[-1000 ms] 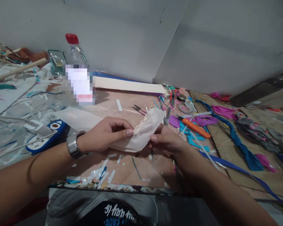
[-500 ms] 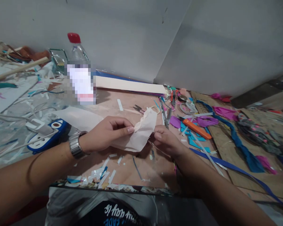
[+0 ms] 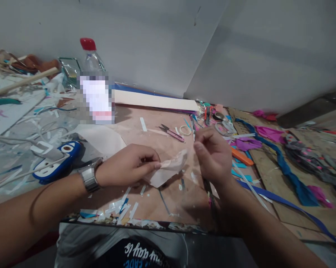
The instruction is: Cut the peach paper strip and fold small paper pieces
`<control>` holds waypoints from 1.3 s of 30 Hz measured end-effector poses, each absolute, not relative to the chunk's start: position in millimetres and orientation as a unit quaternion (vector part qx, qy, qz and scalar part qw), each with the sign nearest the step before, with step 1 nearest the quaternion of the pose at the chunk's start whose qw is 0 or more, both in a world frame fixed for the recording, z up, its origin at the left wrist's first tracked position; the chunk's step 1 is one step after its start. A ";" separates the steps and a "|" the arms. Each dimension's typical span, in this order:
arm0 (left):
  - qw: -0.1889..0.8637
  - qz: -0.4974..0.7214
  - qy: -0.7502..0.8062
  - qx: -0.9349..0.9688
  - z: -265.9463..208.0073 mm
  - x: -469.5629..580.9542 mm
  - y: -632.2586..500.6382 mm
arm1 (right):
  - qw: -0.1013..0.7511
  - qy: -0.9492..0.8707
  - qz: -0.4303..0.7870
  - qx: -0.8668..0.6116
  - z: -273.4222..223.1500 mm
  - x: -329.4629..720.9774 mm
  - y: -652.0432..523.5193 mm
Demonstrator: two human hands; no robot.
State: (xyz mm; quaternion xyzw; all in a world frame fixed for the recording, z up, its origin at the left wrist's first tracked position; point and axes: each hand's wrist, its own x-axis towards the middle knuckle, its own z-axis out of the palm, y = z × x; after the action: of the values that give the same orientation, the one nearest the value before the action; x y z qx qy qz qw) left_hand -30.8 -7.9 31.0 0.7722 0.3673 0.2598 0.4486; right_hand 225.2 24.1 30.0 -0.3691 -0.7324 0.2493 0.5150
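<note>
My left hand point(image 3: 130, 165), with a metal watch on its wrist, pinches a crinkled pale sheet of thin paper or cloth point(image 3: 165, 175) by its gathered upper edge between thumb and forefinger. To the right of the sheet, apart from it, my right hand point(image 3: 214, 155) is raised with fingers curled and thumb against them; whatever it may hold cannot be made out. Beyond the sheet lie pink-handled thread snips point(image 3: 173, 134) and a narrow cream ring point(image 3: 185, 130), like a tape roll. A second pale sheet point(image 3: 102, 138) rests behind my left hand.
On the left are a blue and white power strip point(image 3: 57, 162) with cables and a red-capped bottle point(image 3: 92, 56) behind a blurred upright screen. An orange cutter point(image 3: 242, 155), coloured scraps and a blue strip point(image 3: 285, 167) lie right. Paper slivers point(image 3: 126, 208) litter the front edge.
My right hand has come off the sheet and moved up and right. The sheet has sunk lower and crumpled in my left hand, uncovering the snips and ring.
</note>
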 end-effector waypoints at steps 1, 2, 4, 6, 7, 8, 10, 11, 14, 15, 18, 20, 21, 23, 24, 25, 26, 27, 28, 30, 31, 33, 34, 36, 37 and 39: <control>0.424 0.243 0.363 0.793 30.6 -30.2 -9.3 | 0.493 -0.773 0.200 -0.346 33.1 223.3 21.6; 0.408 0.230 0.361 0.806 30.2 -29.4 -10.5 | 0.450 -0.814 0.173 -0.322 35.5 221.0 18.7; 0.398 0.215 0.358 0.817 29.3 -27.8 -12.1 | 0.335 -0.885 0.180 -0.269 37.6 216.4 12.5; 0.397 0.209 0.359 0.818 28.5 -26.8 -12.4 | 0.245 -0.914 0.215 -0.241 36.8 212.9 7.4; 0.397 0.209 0.361 0.818 28.2 -26.6 -12.2 | 0.220 -0.918 0.230 -0.235 35.9 211.9 5.6; 0.400 0.208 0.362 0.816 28.1 -26.8 -11.8 | 0.205 -0.919 0.242 -0.235 35.1 211.3 4.4; 0.409 0.208 0.361 0.812 28.2 -27.6 -11.1 | 0.196 -0.916 0.255 -0.240 34.2 211.2 3.3; 0.414 0.208 0.359 0.810 28.3 -28.1 -10.9 | 0.196 -0.914 0.258 -0.244 34.2 211.4 3.3; 0.419 0.211 0.355 0.809 28.5 -29.3 -10.8 | 0.198 -0.912 0.259 -0.248 35.1 211.8 3.7; 0.417 0.211 0.355 0.810 28.4 -29.4 -10.8 | 0.201 -0.913 0.258 -0.246 35.3 211.7 3.9; 0.414 0.215 0.358 0.809 27.9 -28.6 -11.1 | 0.206 -0.916 0.251 -0.236 35.0 211.0 4.2; 0.412 0.228 0.363 0.804 27.7 -27.7 -11.7 | 0.207 -0.917 0.245 -0.236 34.2 210.5 4.2; 0.411 0.234 0.365 0.802 27.6 -27.4 -12.1 | 0.208 -0.918 0.241 -0.237 33.8 210.3 4.2; 0.409 0.243 0.372 0.797 27.3 -26.8 -13.0 | 0.215 -0.918 0.230 -0.240 32.7 210.0 4.1; 0.409 0.243 0.376 0.795 26.9 -26.5 -13.4 | 0.220 -0.919 0.224 -0.240 32.2 209.9 4.1; 0.410 0.242 0.380 0.793 26.4 -26.2 -13.7 | 0.225 -0.919 0.218 -0.240 31.7 209.8 4.0; 0.410 0.241 0.384 0.791 25.7 -25.8 -13.9 | 0.230 -0.919 0.213 -0.239 31.2 209.8 4.0; 0.410 0.240 0.388 0.790 24.8 -25.2 -14.1 | 0.232 -0.920 0.208 -0.238 30.8 209.8 4.0; 0.409 0.240 0.391 0.789 23.7 -24.4 -14.1 | 0.232 -0.921 0.206 -0.235 30.5 209.9 4.0; 0.401 0.248 0.392 0.790 21.3 -22.6 -14.4 | 0.229 -0.922 0.210 -0.230 30.0 209.9 3.9; 0.394 0.253 0.390 0.793 20.1 -21.7 -14.8 | 0.228 -0.922 0.216 -0.228 29.9 209.9 3.8; 0.369 0.266 0.384 0.803 18.3 -20.2 -16.0 | 0.230 -0.916 0.237 -0.227 29.5 209.5 3.5; 0.355 0.273 0.376 0.811 17.7 -19.8 -16.7 | 0.231 -0.912 0.250 -0.231 29.2 209.2 3.2; 0.328 0.286 0.355 0.828 17.1 -19.5 -18.2 | 0.231 -0.899 0.280 -0.243 28.5 208.5 2.6; 0.316 0.290 0.345 0.835 17.1 -19.6 -18.8 | 0.231 -0.892 0.297 -0.250 28.1 208.2 2.4; 0.302 0.291 0.331 0.845 17.5 -20.0 -19.4 | 0.229 -0.877 0.329 -0.263 27.3 207.7 2.0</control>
State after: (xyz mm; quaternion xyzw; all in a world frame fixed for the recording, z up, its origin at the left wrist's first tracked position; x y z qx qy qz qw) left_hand -20.0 -19.4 17.5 0.8452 0.3310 0.2915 0.3019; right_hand 207.7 2.0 27.3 -0.2634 -0.8774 0.3288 0.2294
